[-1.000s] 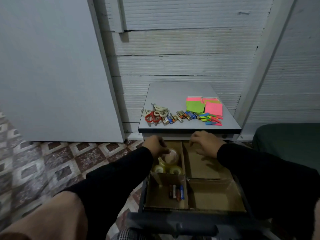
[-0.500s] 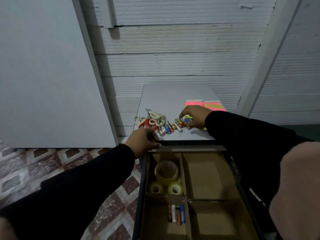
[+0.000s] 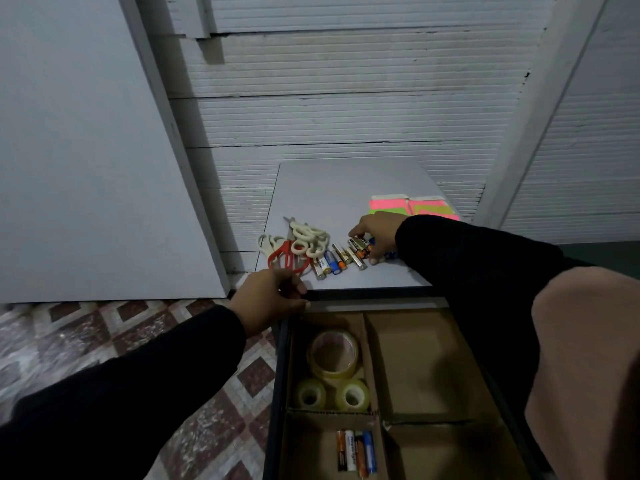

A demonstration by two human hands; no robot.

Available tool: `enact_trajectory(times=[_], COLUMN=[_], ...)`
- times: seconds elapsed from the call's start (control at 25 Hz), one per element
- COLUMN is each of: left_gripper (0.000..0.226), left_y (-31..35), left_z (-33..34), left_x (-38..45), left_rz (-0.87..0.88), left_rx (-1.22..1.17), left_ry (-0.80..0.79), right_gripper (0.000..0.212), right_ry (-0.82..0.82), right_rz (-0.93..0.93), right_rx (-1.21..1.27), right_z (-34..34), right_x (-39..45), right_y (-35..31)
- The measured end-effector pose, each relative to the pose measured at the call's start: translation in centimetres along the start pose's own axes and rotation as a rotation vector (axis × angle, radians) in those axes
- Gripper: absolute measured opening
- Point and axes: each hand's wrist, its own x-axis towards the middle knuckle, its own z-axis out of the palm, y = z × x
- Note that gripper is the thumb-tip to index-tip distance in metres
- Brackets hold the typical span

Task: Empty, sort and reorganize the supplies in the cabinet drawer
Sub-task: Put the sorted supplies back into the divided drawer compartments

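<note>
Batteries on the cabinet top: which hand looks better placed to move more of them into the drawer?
Probably the right hand: it already touches the batteries on the cabinet top. The left hand rests at the cabinet's front edge beside the drawer.

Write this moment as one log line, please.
right hand: gripping batteries on cabinet top | left hand: on cabinet's front edge | drawer: open

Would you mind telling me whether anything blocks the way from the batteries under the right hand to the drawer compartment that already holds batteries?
Nothing visible does. The right hand is on the batteries, and the battery compartment lies open from above.
</note>
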Motion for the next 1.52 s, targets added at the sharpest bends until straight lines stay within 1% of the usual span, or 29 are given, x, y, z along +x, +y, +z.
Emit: enact_trajectory(times=[0.2,0.4,0.72,0.8,0.88,0.96,1.04,1.08,1.12,1.2,1.32,1.52], left_gripper=[0.012,0.012,0.017,0.018,0.026,0.046,0.071,0.079,0.082,0.077,0.062,0.063], left_y=[0.0,0.1,2.5,3.7,4.9,5.8,6.5,6.8,7.1,7.4,7.8,7.9], left_z=[0.5,0.5,0.8,1.2,1.9,2.7,3.5,3.8,4.1,4.3,4.5,5.1], left_x=[0.1,0.3,1.9,2.9,4.2,5.8,7.5,8.2,8.8,9.6,10.7,11.6], left_rz=[0.0,-0.004,0.057,0.076,0.094,0.104,0.066,0.038,0.011,-0.052,-0.126,-0.15], left_rx=[0.002,-0.009,0.016,0.093,0.211,0.375,0.617,0.707,0.761,0.764,0.687,0.709], left_ry=[-0.046,-0.049,-0.037,-0.005,0.029,0.064,0.061,0.042,0.019,-0.026,-0.068,-0.058], right_gripper=[0.067,0.065,0.061,0.062,0.063,0.063,0.065,0.065,0.065,0.064,0.066,0.069], right_ry=[0.023,0.054,0.219,0.246,0.26,0.273,0.28,0.286,0.294,0.308,0.319,0.356], right_rz=[-0.006,0.006,0.042,0.054,0.055,0.054,0.053,0.053,0.053,0.046,0.03,0.032], right_rx=[0.001,0.031,0.028,0.036,0.055,0.078,0.097,0.108,0.122,0.148,0.185,0.208], right_z=[0.0,0.1,-0.7,-0.6,-0.4,-0.1,0.1,0.2,0.3,0.5,0.7,1.0], right_x=[0.5,0.7,-0.6,-1.1,-1.8,-2.6,-3.4,-3.7,-4.1,-4.6,-5.2,-5.6], right_y=[-0.1,0.3,1.4,2.0,2.6,3.3,4.0,4.4,4.8,5.0,5.5,5.6])
